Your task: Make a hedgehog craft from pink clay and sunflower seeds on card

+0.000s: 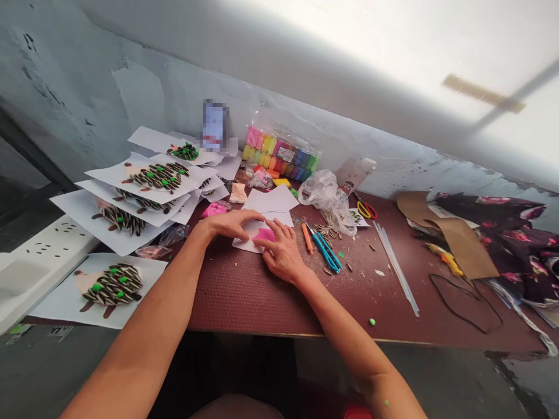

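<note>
A flat piece of bright pink modelling clay (264, 234) lies on a white paper sheet (243, 242) near the middle of the table. My left hand (231, 224) rests along the left of that sheet, its fingers stretched out and a little apart. From the right, my right hand (283, 251) reaches over the sheet with spread fingers, fingertips at the edge of the pink clay. More white sheets (271, 199) lie just behind. To the left of them sits a pink lump in wrapping (215, 209).
Left stands a stack of papers with seed-covered hedgehog pictures (144, 201), beside a power strip (56, 244). Clay packs (282, 154) lean at the wall. Right lie a blue utility knife (325, 250), an orange marker (307, 237), scissors (365, 209), glue sticks (396, 269) and a glue gun (446, 259).
</note>
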Tool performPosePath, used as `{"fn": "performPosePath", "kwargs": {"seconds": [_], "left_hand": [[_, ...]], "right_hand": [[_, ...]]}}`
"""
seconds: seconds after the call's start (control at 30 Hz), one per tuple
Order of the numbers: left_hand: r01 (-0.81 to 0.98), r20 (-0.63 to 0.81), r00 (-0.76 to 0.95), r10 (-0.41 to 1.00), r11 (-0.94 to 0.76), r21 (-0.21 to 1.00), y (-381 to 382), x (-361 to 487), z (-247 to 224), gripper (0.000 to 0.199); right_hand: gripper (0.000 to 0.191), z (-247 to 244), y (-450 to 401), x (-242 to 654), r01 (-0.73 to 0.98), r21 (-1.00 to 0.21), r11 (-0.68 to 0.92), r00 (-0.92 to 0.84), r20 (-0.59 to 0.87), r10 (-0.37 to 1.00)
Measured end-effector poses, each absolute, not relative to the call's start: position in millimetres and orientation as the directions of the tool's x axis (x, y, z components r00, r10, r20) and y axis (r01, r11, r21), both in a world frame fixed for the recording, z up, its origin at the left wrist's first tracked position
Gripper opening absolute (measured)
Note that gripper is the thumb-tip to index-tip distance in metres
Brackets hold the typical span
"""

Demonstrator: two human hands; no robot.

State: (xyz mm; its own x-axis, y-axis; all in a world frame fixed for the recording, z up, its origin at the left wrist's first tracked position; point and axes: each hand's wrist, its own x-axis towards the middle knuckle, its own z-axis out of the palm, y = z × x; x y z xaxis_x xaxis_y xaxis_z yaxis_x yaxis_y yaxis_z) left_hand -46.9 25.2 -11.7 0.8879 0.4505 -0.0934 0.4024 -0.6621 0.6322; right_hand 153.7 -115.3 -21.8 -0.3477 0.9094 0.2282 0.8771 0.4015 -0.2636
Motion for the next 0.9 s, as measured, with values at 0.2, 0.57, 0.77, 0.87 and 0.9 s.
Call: {"fn": "performPosePath", "kwargs": {"seconds": [0.2,0.57,0.77,0.87,0.9], "left_hand": [[0.455,-0.081,0.836,0.543,-0.604,0.654,31.5,-42.0,-20.3,0.069],[0.463,-0.04,0.808,0.588,-0.592,0.66,32.2,-37.0,-28.7,0.067],[0.443,-0.048,0.83,0.556,-0.605,0.662,33.2,-41.4,-28.3,0.075],[0.442,-0.071,0.846,0.529,-0.62,0.648,31.1,-44.5,-21.2,0.076],[0.442,-0.085,0.852,0.517,-0.623,0.645,29.9,-45.6,-18.2,0.076]], "right_hand": [[0.039,-22.2,-114.5,152.5,0.879,-0.228,0.419,-0.378,0.203,0.903],[0.043,-21.5,-112.5,155.7,0.87,-0.256,0.422,-0.359,0.259,0.897],[0.037,-22.7,-112.9,154.0,0.867,-0.249,0.431,-0.374,0.245,0.894],[0.034,-22.3,-113.6,152.5,0.869,-0.23,0.438,-0.385,0.242,0.891],[0.033,-22.1,-113.8,151.9,0.869,-0.228,0.44,-0.387,0.242,0.89]]}}
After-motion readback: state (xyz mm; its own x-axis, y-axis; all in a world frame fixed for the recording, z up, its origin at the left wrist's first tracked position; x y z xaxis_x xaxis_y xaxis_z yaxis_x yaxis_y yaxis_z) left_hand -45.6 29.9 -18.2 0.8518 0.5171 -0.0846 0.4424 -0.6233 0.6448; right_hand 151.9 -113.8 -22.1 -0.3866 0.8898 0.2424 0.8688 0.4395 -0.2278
